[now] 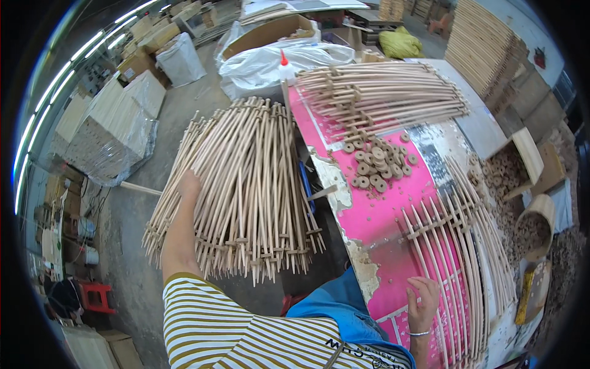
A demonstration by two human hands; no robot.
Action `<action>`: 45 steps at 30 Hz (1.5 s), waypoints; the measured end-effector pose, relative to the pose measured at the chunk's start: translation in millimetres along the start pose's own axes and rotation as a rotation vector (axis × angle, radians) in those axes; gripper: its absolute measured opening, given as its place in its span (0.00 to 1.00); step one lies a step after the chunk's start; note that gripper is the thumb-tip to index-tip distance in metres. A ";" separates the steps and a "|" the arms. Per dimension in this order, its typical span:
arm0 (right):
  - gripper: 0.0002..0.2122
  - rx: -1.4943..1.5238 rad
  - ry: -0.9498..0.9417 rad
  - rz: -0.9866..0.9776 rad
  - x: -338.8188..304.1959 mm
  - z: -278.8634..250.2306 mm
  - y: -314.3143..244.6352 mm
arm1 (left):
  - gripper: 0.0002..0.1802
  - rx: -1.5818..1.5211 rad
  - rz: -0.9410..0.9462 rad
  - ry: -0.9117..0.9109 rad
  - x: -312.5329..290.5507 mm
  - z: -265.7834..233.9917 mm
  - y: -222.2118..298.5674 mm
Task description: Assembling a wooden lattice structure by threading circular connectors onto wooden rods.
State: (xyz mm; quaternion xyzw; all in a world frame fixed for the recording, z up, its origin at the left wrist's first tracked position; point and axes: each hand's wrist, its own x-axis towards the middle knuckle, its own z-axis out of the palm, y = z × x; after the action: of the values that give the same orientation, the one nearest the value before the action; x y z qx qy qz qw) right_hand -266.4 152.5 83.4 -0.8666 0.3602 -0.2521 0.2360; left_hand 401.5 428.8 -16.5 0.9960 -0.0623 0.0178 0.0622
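My left arm reaches over a large stack of pale wooden rods (246, 178), fitted with small wooden discs near their ends. My left hand (190, 184) is at the stack's left side, its fingers turned away, so I cannot see whether it grips a rod. My right hand (423, 304), a bracelet on its wrist, is held over the pink tabletop (375, 246) with its fingers loosely bent and apart, nothing in them. Just right of it lies a row of tapered wooden rods (442, 258) with discs on them. Farther up the table is a heap of loose wooden discs (380, 161).
More rods (381, 95) lie across the table's far end, beside a white glue bottle (286, 69) with a red tip. Tipped containers of discs (533, 229) stand at right. One rod (141, 188) sticks out left of the stack. Wrapped timber (107, 129) stands at left.
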 end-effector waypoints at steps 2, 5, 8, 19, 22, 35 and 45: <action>0.11 0.010 0.002 -0.014 -3.6 2.1 6.8 | 0.17 0.005 0.099 0.086 26.6 31.8 -41.9; 0.10 0.065 -0.010 0.012 -5.6 5.5 14.0 | 0.31 0.037 0.137 -0.080 74.4 30.4 -113.0; 0.09 0.055 0.032 0.023 -16.3 2.3 17.8 | 0.29 -0.028 0.223 0.117 59.1 27.5 -96.4; 0.07 0.265 0.177 0.517 -132.1 -13.2 41.9 | 0.16 -0.371 0.715 0.785 -62.9 -91.8 117.7; 0.06 0.413 0.297 0.491 -149.1 6.6 48.3 | 0.13 -0.779 1.101 0.514 -199.6 -95.4 216.3; 0.09 -0.401 0.364 0.333 -120.4 -54.7 140.3 | 0.19 -0.598 2.151 -0.148 -537.6 -5.2 381.5; 0.07 -0.185 0.422 0.294 -124.4 -45.7 143.4 | 0.17 -0.537 2.107 -0.125 -530.6 4.1 371.8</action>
State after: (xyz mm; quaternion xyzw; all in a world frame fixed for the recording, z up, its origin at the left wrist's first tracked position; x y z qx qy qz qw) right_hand -442.9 144.3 0.3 -0.7513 0.5447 -0.3561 0.1099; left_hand -171.4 126.8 1.8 0.3954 -0.8898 -0.0026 0.2279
